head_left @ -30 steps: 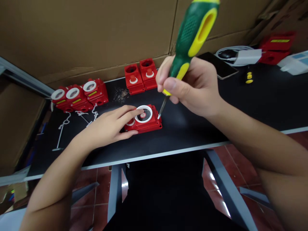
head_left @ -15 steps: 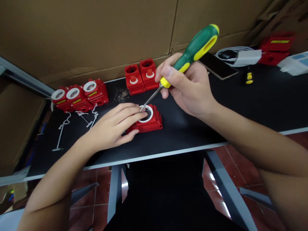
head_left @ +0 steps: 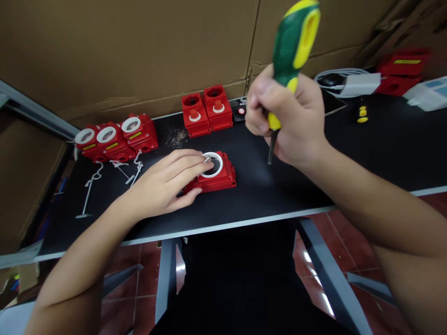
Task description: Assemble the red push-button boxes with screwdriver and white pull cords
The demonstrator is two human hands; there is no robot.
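Observation:
My left hand (head_left: 171,181) lies over the left side of a red box (head_left: 223,180), its thumb along the front and its fingertips at the white ring (head_left: 220,168) on top. A thin pale piece shows at those fingertips; what it is I cannot make out. My right hand (head_left: 291,118) is closed around a green and yellow screwdriver (head_left: 288,49), held above the table right of the box. The screwdriver's shaft points down and its tip is apart from the box.
Three red boxes with white rings (head_left: 131,124) stand at the left, small metal hammers (head_left: 87,200) on cords before them. Two red boxes (head_left: 199,123) stand against the cardboard. A charger (head_left: 361,85), a partly hidden phone (head_left: 333,103) and a short yellow-black tool (head_left: 362,114) lie at the right.
My right hand has lifted the screwdriver off the white ring and moved right, turning it more upright. My left hand has stayed on the red box.

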